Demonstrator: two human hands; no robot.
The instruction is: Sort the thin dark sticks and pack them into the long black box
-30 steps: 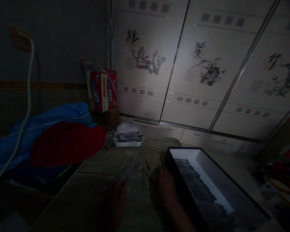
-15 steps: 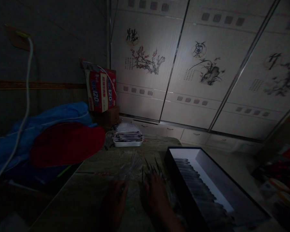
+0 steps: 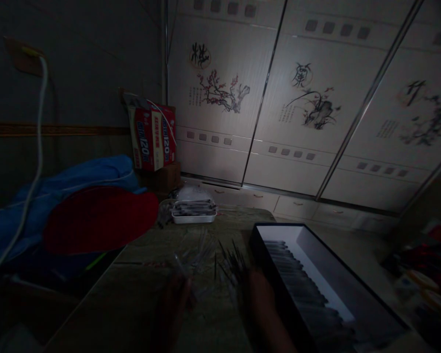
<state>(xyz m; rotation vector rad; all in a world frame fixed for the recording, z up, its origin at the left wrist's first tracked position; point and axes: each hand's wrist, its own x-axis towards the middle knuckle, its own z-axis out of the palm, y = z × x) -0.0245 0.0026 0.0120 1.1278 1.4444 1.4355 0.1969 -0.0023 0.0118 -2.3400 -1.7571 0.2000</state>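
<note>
Your right hand [image 3: 261,300] sits just behind the fan of dark thin sticks [image 3: 231,260] on the desk [image 3: 139,294], with the open black box [image 3: 316,289] just to its right; the sticks point away from you. Your left hand [image 3: 173,306] is near the clear sleeves [image 3: 194,257], apparently pinching one. In this gloom I cannot tell whether the right grip is clenched or released

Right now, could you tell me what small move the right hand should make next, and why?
Probably carry the dark sticks at the right hand sideways into the long box, whose near end already holds a row; the left hand seems busy with clear sleeves.
</note>
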